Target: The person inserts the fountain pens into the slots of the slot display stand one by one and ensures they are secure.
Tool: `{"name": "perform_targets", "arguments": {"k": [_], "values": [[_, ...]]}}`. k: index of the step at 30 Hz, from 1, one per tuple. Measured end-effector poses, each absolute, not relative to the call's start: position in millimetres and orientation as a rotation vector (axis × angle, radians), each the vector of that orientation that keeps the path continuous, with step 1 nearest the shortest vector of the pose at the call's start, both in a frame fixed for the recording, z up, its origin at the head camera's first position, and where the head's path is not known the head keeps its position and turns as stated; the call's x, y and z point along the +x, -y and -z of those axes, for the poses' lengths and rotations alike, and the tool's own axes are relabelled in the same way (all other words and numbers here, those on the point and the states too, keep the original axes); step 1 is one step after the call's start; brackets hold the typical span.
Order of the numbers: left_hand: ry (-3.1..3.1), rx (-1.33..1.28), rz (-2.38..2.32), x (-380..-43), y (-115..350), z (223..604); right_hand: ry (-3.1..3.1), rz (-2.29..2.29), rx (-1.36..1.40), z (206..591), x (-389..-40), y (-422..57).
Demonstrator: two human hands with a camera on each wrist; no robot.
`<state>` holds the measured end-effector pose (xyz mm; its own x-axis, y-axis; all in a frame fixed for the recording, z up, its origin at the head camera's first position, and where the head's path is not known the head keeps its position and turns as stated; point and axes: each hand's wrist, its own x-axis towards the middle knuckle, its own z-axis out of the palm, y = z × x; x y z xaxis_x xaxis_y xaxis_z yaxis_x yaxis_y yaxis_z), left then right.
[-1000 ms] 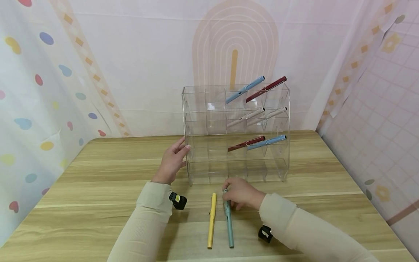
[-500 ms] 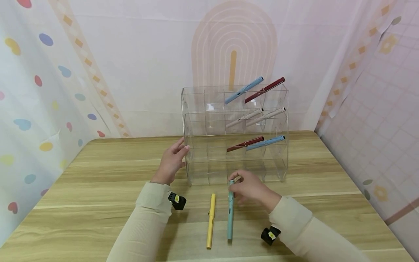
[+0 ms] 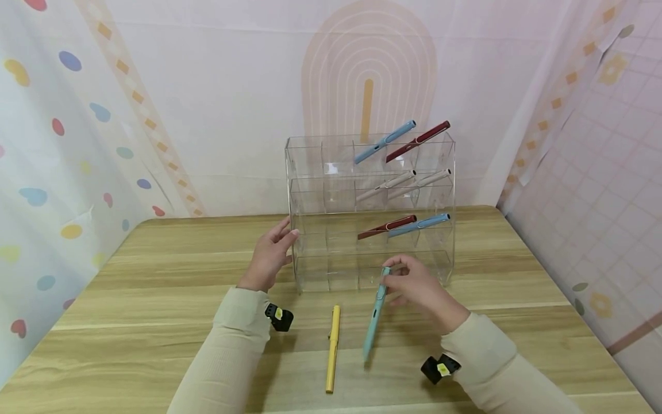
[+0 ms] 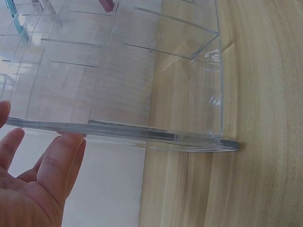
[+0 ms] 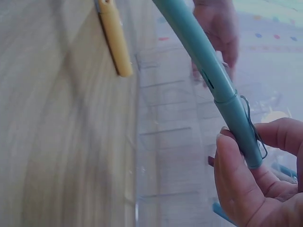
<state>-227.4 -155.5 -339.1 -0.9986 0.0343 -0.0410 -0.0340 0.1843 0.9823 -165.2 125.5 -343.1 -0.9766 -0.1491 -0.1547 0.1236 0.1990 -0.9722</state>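
Observation:
A clear acrylic pen rack [image 3: 343, 261] with tiered compartments stands on the table. My left hand [image 3: 270, 253] holds the rack's left side panel, thumb at the front edge and fingers along the outside; in the left wrist view, fingertips [image 4: 71, 139] meet the panel. My right hand [image 3: 416, 283] pinches a teal pen [image 3: 376, 316] by its capped end, in front of the rack's lowest tier. The pen slants, its other end pointing down toward me. In the right wrist view, thumb and fingers close around the cap [image 5: 241, 132] beside its wire clip.
A yellow pen [image 3: 333, 351] lies on the wooden table [image 3: 155, 322] left of the teal one. Pens lean in the upper three tiers: a light blue pen [image 3: 385, 142] and dark red pen [image 3: 419, 141] on top, pale ones below, then red and blue. Patterned curtains hang behind.
My right hand has raised the teal pen off the table and carried it right and toward the rack, tilting it. The left hand and the yellow pen have stayed put.

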Motion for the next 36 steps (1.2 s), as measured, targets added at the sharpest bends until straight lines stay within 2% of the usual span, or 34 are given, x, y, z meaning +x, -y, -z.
{"name": "perform_targets", "arguments": {"k": [9, 23, 36], "values": [[-2.371, 0.004, -1.982, -226.9, 154.7, 338.9, -2.258, 2.039, -0.009, 334.3, -165.5, -140.6], [-2.373, 0.001, -1.973, -227.7, 155.6, 339.5, -2.163, 2.397, 0.187, 325.0, -164.7, -154.2], [-2.37, 0.0, -1.978, -227.6, 155.2, 339.0, -2.167, 2.638, 0.315, 330.4, -168.5, -157.5]]}}
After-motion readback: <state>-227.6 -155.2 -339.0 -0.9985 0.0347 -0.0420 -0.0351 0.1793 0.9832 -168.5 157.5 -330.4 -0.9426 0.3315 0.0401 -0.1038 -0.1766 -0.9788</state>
